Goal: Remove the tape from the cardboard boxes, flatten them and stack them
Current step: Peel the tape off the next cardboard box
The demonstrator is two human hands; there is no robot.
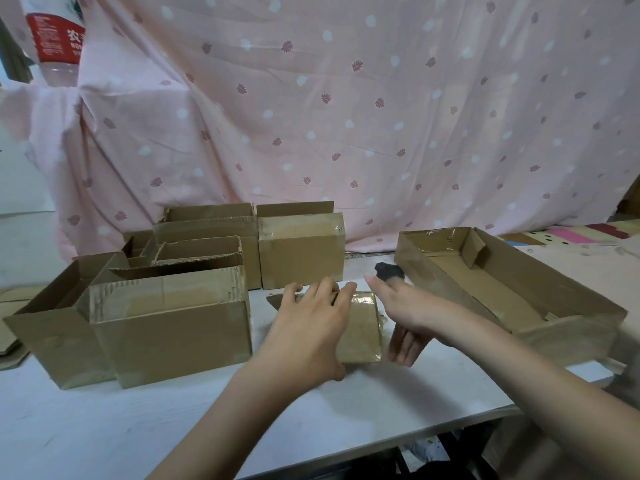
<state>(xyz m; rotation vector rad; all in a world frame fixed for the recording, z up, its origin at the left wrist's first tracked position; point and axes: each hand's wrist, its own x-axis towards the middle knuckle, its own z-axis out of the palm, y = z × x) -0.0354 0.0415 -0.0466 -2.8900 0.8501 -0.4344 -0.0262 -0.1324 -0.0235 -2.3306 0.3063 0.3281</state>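
Nearest, the left hand (313,327) presses spread fingers on one flattened box (362,327) lying on the white table (104,427); the right hand (403,315) hovers beside it, fingers straight, holding nothing (a dark lump lies beyond). Left and behind, the upright boxes (166,320), tape on them, and a shallow open box (512,289) are unflattened, so most work seems left

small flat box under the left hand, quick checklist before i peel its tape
1. Left hand presses the small flat box: ok.
2. Right hand free to peel: ok, its fingers hold nothing.
3. Glossy tape in reach: ok, at the box's far edge.
4. Loose tape end to pinch: cannot tell.
5. Bare white table space nearby: ok.
6. Shallow open tray box clear of the work: ok, apart on the right.
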